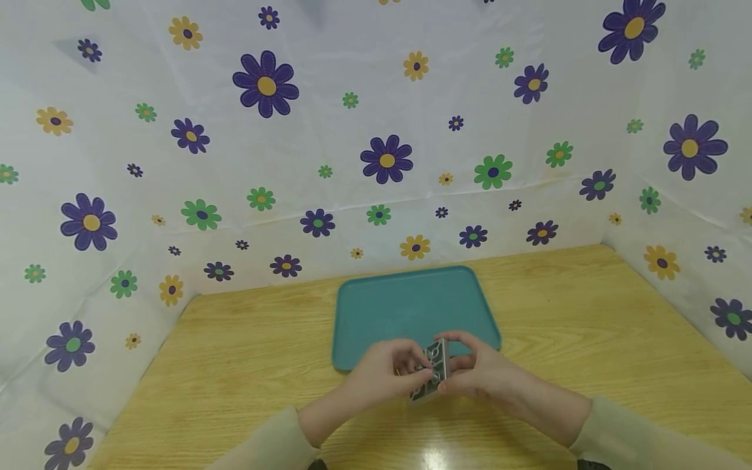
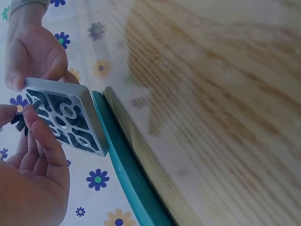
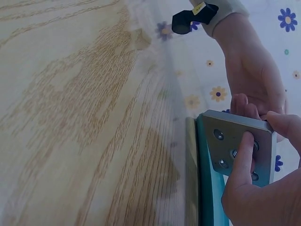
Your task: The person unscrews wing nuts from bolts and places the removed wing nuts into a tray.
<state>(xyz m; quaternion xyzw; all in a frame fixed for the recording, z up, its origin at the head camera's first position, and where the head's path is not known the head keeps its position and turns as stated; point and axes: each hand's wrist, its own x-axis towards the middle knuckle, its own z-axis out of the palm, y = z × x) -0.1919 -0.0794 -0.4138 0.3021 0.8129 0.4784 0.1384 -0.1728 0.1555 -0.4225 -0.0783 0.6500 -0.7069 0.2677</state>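
Observation:
A square grey metal plate point(image 2: 60, 121) with rings, ribs and dark hollows on one face is held tilted above the table. My right hand point(image 1: 484, 372) grips its edges, and in the right wrist view the index finger lies across the smoother face point(image 3: 235, 132), which has several round holes. On the hollowed side, my left hand point(image 1: 384, 372) pinches a small screw-like piece point(image 2: 20, 123) with a dark ridged end between thumb and index finger. Its thin shank meets the plate near one corner; how deep it sits is hidden by the fingertips.
A teal tray point(image 1: 405, 307) lies on the wood-grain table point(image 1: 258, 339), just beyond both hands. White cloth with printed flowers point(image 1: 329, 130) hangs around the table's back and sides. A black band end point(image 3: 188, 20) shows at the left sleeve in the right wrist view.

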